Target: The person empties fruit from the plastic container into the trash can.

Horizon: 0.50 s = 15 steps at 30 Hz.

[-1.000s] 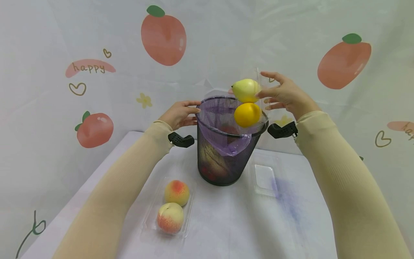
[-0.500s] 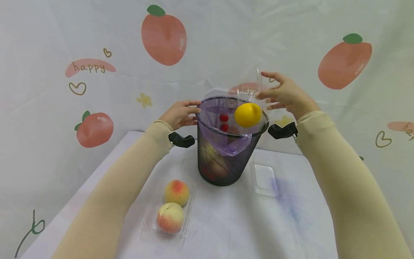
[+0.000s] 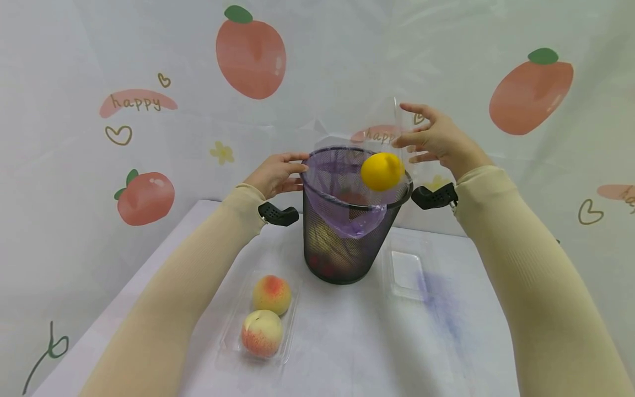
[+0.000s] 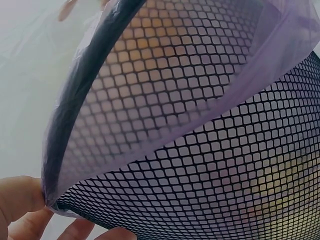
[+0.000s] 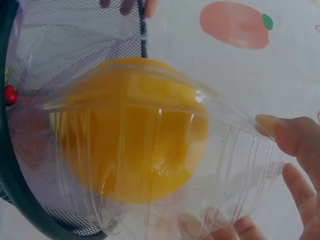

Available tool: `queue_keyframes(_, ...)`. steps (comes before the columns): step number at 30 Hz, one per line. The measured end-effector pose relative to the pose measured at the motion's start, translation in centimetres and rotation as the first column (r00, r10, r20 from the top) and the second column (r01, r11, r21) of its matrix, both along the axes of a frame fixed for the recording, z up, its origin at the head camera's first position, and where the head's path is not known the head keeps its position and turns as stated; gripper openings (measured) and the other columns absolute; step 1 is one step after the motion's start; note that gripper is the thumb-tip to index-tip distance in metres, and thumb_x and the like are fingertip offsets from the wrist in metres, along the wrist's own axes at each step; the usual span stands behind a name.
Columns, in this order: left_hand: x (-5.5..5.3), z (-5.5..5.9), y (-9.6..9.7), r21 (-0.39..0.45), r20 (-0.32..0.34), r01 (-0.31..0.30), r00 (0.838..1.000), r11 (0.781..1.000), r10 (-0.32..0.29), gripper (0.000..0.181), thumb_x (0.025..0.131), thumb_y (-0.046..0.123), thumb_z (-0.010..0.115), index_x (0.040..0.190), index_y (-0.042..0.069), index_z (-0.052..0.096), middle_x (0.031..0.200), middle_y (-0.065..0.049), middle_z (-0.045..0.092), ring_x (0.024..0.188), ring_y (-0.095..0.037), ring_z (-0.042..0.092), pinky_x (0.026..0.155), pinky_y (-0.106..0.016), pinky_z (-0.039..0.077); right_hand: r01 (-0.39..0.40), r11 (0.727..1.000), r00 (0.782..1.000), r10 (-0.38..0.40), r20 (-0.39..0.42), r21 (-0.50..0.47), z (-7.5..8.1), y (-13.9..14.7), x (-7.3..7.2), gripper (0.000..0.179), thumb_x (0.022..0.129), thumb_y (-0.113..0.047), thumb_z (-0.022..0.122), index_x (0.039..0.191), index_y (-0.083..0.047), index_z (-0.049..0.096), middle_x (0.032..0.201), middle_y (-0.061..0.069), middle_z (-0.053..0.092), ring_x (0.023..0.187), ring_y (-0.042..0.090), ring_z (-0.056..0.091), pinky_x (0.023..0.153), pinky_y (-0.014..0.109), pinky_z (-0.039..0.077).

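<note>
My left hand (image 3: 275, 176) grips the left rim of a black mesh bin (image 3: 329, 242), which has a thin purple bag (image 3: 347, 223) lining it. In the left wrist view, the fingers (image 4: 22, 200) meet the rim and bag edge. Above the bin's right side, my right hand (image 3: 441, 140) holds a clear plastic box (image 5: 240, 165), tilted, by its end. A round yellow-orange fruit (image 3: 382, 171) lies inside that box, over the bin opening. Through the mesh, yellowish and red shapes show low in the bin, blurred. A small red cherry (image 5: 10, 95) hangs inside the bin.
Left of centre on the white table (image 3: 347, 342), a clear tray (image 3: 230, 331) holds two peaches (image 3: 262, 333). Another clear plastic tray (image 3: 407, 270) lies right of the bin, beside a purple smudge (image 3: 444, 309). A printed fruit backdrop (image 3: 317, 66) hangs behind.
A pale yellow-green pear seen in the tilted box a second ago is gone from it. The box with the yellow-orange fruit has risen slightly. My left hand stays on the rim.
</note>
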<state>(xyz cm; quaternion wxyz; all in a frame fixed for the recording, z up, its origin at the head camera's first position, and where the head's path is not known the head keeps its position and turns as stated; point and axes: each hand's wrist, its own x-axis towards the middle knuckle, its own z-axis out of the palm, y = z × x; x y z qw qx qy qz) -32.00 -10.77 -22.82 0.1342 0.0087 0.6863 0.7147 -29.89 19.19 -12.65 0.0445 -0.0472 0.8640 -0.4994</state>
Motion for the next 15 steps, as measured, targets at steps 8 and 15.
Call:
queue_keyframes(8, 0.12, -0.08, -0.02, -0.003, 0.001, 0.002, 1.0, 1.0, -0.002, 0.045, 0.099, 0.009, 0.055, 0.143, 0.016, 0.047, 0.136, -0.007, 0.045, 0.118, -0.028, 0.054, 0.101, -0.037, 0.05, -0.007, 1.0, 1.0, 0.007, -0.011, 0.017, 0.26, -0.23, -0.1, 0.085, 0.084, -0.016, 0.077, 0.148, -0.047, 0.03, 0.106, 0.0, 0.038, 0.099, 0.024, 0.049, 0.072, 0.024, 0.059)
queue_keyframes(15, 0.07, -0.13, 0.04, -0.01, -0.007, 0.0, 1.0, 1.0, 0.0, 0.045, 0.099, 0.009, 0.055, 0.142, 0.016, 0.048, 0.136, -0.007, 0.047, 0.115, -0.027, 0.056, 0.1, -0.036, 0.05, -0.003, 1.0, 0.999, 0.003, -0.039, 0.004, 0.69, 0.1, -0.07, 0.086, 0.084, -0.015, 0.076, 0.149, -0.046, 0.029, 0.105, 0.0, 0.04, 0.09, 0.019, 0.05, 0.068, 0.024, 0.059)
